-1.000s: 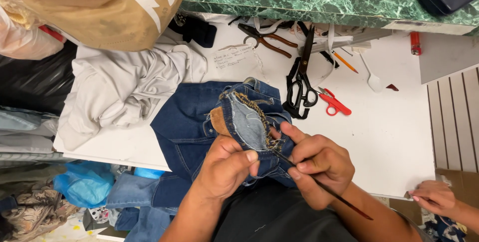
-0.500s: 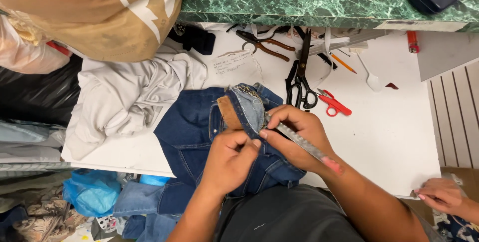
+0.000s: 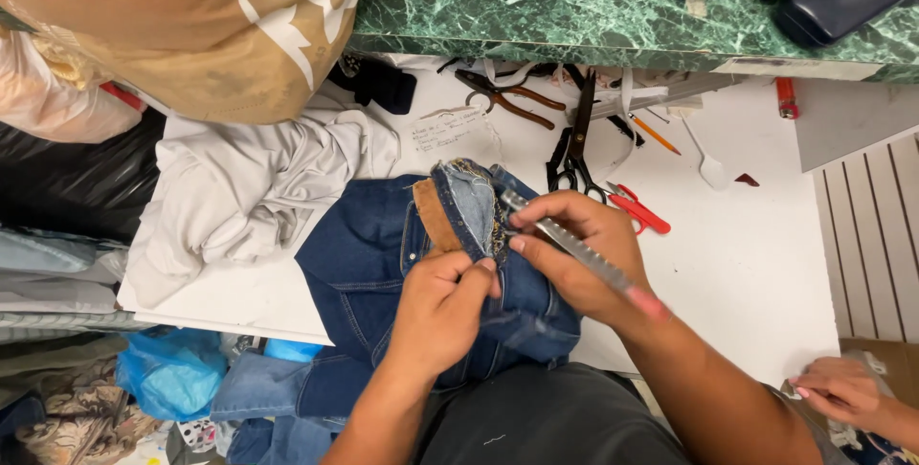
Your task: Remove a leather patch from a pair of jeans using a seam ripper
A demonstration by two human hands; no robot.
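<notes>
On the white counter (image 3: 747,264), one pair of dark jeans (image 3: 369,254): left hand (image 3: 442,307) pinches its folded waistband, right hand (image 3: 574,254) grips one thin tool (image 3: 579,252). Two scissors behind: black (image 3: 574,154), red (image 3: 639,211).

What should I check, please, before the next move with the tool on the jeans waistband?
1. Left hand pinches the waistband fold: ok.
2. Right hand grips the slim tool: ok.
3. Tool tip sits at the waistband seam: ok.
4. Fingertip near the tip is clear of it: cannot tell.
5. Jeans lie flat on the white table: not ok, bunched.
6. Black scissors lie apart from both hands: ok.
</notes>
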